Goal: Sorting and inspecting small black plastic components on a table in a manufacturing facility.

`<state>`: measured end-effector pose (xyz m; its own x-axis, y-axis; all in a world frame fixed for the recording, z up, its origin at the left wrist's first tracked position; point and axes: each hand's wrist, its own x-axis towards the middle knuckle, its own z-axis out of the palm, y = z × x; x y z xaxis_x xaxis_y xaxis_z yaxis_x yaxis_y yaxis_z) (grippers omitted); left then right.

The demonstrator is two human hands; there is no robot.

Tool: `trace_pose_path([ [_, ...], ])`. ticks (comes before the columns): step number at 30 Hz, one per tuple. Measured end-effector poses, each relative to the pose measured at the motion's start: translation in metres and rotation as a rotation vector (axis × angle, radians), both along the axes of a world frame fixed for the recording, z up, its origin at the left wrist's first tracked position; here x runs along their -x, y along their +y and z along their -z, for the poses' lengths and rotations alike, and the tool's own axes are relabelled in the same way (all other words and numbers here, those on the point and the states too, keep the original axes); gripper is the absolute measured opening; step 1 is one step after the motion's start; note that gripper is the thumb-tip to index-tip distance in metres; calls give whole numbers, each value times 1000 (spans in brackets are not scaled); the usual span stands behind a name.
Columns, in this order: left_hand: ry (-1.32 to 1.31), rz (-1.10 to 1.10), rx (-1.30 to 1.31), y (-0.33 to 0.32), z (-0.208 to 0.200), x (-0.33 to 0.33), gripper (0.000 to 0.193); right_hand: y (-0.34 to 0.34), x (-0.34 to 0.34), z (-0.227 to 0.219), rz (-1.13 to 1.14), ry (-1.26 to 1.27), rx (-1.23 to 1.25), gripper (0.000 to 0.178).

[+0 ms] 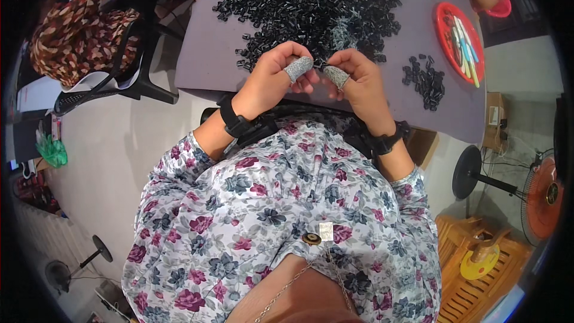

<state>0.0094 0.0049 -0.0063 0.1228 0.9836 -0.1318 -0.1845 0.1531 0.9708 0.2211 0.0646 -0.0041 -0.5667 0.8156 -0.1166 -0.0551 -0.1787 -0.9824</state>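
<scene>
The left hand [272,78] and right hand [361,81] hung at the purple-grey tabletop's [206,48] near edge, by small glossy black pieces [299,9].

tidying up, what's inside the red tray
The red tray holds several slim sticks, mostly white and light blue, and something dark too blurred to name. Whatever lies under the sticks is covered.

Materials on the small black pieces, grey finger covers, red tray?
Small black pieces: probably hard plastic, glossy; bright highlights, though coated metal is possible.
Grey finger covers: likely knitted fabric, matte; speckled, textured surface.
Red tray: seemingly plastic, smooth; uniform colour, but not certain.
</scene>
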Motion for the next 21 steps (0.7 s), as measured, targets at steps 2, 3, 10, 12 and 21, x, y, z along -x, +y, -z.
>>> trace_pose_path([
  [2,-9,1,37,-1,-4,-3,11,1,0,-2,-29,-14,-8,9],
  [3,-12,3,55,-2,-6,-4,11,1,0,-3,-49,-29,-4,8],
  [10,120,50,-25,-2,-6,-6,9,3,0,-5,-113,-48,47,10],
  [12,117,50,-38,0,-9,-6,9,3,0,-6,-143,-15,70,11],
  [21,143,90,-26,0,-10,1,10,3,-1,5,-139,-36,-15,21],
])
